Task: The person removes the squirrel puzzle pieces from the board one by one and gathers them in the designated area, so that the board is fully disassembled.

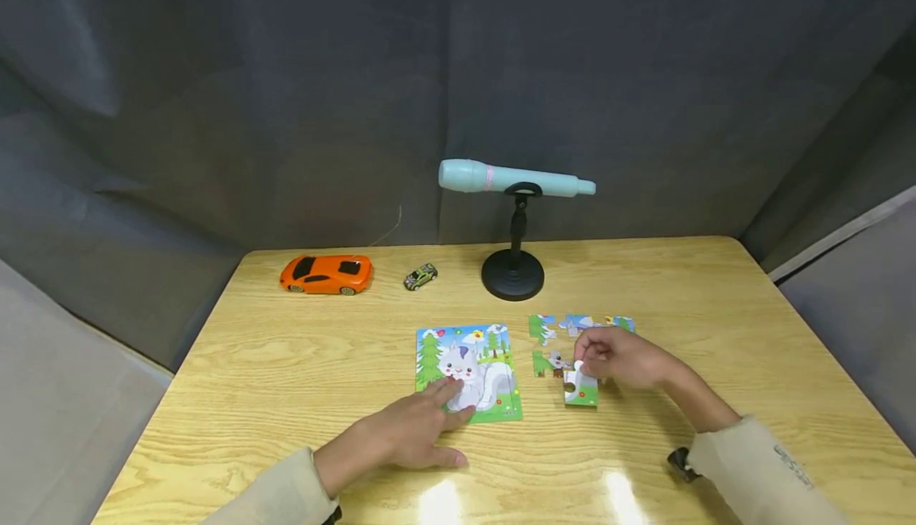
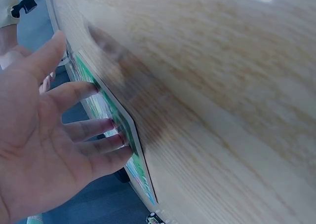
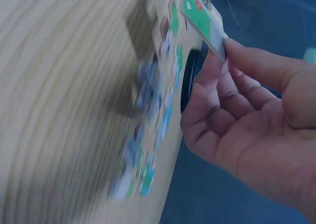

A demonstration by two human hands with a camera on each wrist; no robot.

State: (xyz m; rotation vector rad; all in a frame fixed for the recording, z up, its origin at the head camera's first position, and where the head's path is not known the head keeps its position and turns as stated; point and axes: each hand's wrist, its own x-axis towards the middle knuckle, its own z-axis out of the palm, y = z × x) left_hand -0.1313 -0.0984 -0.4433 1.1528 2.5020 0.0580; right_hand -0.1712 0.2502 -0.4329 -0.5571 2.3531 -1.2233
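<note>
My right hand [image 1: 621, 359] pinches a jigsaw puzzle piece [image 1: 581, 390] with green grass and a grey-white patch, its thumb and a finger on the piece's edge. In the right wrist view that piece [image 3: 200, 19] is tilted above the wood. Several other puzzle pieces [image 1: 541, 326] lie around and partly under this hand. My left hand [image 1: 411, 428] rests with fairly straight, spread fingers on the lower part of a squirrel picture board [image 1: 429, 358]. The left wrist view shows its fingertips touching the board's green edge [image 2: 127, 123].
Along the back of the wooden table [image 1: 286, 398] stand an orange toy car [image 1: 326, 274], a small patterned toy car [image 1: 421, 276] and a light blue microphone [image 1: 468, 176] on a black stand [image 1: 513, 274]. Dark curtain [image 1: 343, 95] hangs behind the table.
</note>
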